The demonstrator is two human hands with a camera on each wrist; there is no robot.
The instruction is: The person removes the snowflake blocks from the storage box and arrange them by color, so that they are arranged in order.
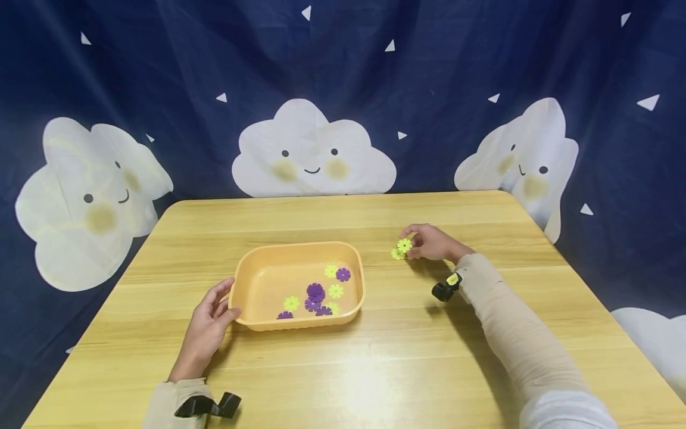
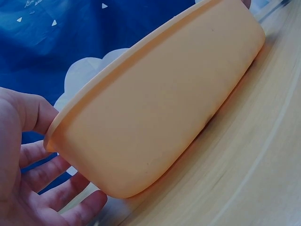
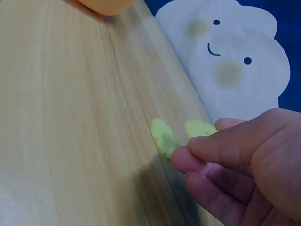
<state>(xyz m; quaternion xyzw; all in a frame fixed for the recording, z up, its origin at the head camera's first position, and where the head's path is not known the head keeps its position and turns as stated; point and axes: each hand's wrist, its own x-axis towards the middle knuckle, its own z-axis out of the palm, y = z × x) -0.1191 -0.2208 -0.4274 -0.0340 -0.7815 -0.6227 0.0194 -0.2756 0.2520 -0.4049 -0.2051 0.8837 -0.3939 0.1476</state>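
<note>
My left hand [image 1: 206,325] holds the left end of a yellow-orange plastic basin [image 1: 297,322], thumb over the rim and fingers along the outside wall. In the left wrist view the basin's side [image 2: 155,103] fills the middle. Inside lie several purple flower-shaped discs [image 1: 343,274] and yellow-green ones [image 1: 291,303]. To the right of the basin, my right hand [image 1: 431,243] pinches a yellow-green flower disc [image 1: 404,245] between thumb and fingers. A second yellow-green disc [image 3: 161,134] is close to the fingertips; whether it touches the table I cannot tell.
Both hands work over a light wooden table [image 1: 375,369]. Behind it hangs a dark blue curtain [image 1: 343,53] printed with smiling white clouds [image 1: 313,158] and small triangles. A black wrist mount [image 1: 446,288] sits on the right sleeve, another [image 1: 209,406] on the left.
</note>
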